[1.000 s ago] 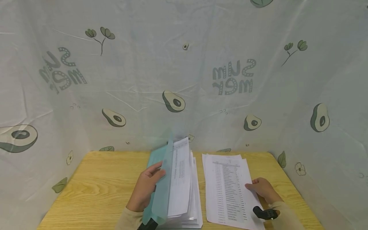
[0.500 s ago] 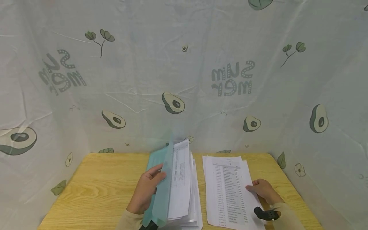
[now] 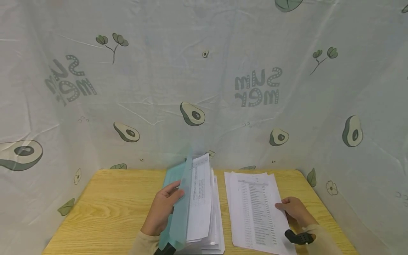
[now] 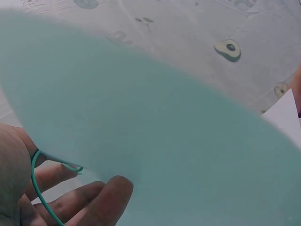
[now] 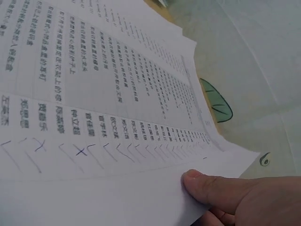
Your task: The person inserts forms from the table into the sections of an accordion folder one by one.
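Observation:
My left hand [image 3: 162,207] grips the raised cover of a teal document folder [image 3: 181,212], with the thumb on the cover's face. A green elastic cord [image 4: 35,181] loops by its fingers in the left wrist view. Inside the folder, a thick stack of printed sheets [image 3: 200,202] leans against the cover. At the right, my right hand [image 3: 294,209] pinches the right edge of some loose printed papers [image 3: 255,212], thumb on top. Up close in the right wrist view, the top sheet [image 5: 108,103] carries a printed table and a column of handwritten ticks and crosses.
A yellow wood-grain table [image 3: 111,205] lies under everything. Behind it and along both sides hangs a pale curtain [image 3: 153,71] with avocado and leaf prints. A strip of table separates the folder from the loose papers.
The right hand has shifted slightly to the right, and the top loose sheet has slid right with it over the one beneath. The left hand and the folder have stayed put.

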Demonstrator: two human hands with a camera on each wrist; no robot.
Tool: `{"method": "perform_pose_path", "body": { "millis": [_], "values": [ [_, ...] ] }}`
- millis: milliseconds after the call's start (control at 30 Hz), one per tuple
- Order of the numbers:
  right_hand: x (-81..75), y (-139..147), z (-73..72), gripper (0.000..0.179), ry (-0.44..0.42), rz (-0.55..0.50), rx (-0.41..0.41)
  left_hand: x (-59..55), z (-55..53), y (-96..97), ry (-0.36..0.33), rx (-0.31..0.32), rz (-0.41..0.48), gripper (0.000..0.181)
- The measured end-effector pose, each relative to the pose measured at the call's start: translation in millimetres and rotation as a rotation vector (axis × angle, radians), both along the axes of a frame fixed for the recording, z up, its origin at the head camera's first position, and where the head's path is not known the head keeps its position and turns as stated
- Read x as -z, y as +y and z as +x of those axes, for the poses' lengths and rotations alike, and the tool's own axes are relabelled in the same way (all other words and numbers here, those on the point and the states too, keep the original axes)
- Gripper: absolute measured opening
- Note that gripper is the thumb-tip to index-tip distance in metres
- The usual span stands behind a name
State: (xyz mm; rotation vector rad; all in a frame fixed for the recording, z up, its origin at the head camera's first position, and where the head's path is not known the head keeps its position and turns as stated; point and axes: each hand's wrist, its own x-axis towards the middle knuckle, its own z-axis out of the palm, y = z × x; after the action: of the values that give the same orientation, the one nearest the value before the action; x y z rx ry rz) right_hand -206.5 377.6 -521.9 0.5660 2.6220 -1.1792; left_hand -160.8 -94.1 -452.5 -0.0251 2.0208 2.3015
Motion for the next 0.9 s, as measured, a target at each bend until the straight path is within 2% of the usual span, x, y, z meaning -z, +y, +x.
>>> {"method": "perform_pose_path", "body": {
  "millis": [133, 300, 467, 667, 800, 900],
  "values": [
    [-2.7, -3, 2.8, 0.029, 0.034, 0.023, 0.006, -0.8, -0.5, -0.1, 0.001, -0.008, -0.004, 0.050],
    [-6.0, -7, 3.6, 0.030, 0.144, 0.050, -0.019, -0.6, -1.8, -0.2, 0.002, -0.015, -0.020, 0.050],
    [-18.0, -15, 5.2, 0.028, 0.217, 0.075, -0.065, 1.0, -2.4, -1.1, -0.003, -0.019, -0.019, 0.051],
    [-31.0, -27, 10.2, 0.031, 0.231, 0.150, -0.157, 0.3, -0.8, -0.7, -0.004, -0.019, -0.027, 0.051],
    [-34.7, -33, 16.9, 0.033, 0.201, 0.108, -0.196, -0.4, 0.5, -0.5, -0.003, -0.015, -0.038, 0.052],
    [-38.1, -34, 21.2, 0.031, 0.210, 0.065, -0.184, -0.6, 0.7, -0.9, 0.003, -0.009, -0.038, 0.052]
  ]
}}
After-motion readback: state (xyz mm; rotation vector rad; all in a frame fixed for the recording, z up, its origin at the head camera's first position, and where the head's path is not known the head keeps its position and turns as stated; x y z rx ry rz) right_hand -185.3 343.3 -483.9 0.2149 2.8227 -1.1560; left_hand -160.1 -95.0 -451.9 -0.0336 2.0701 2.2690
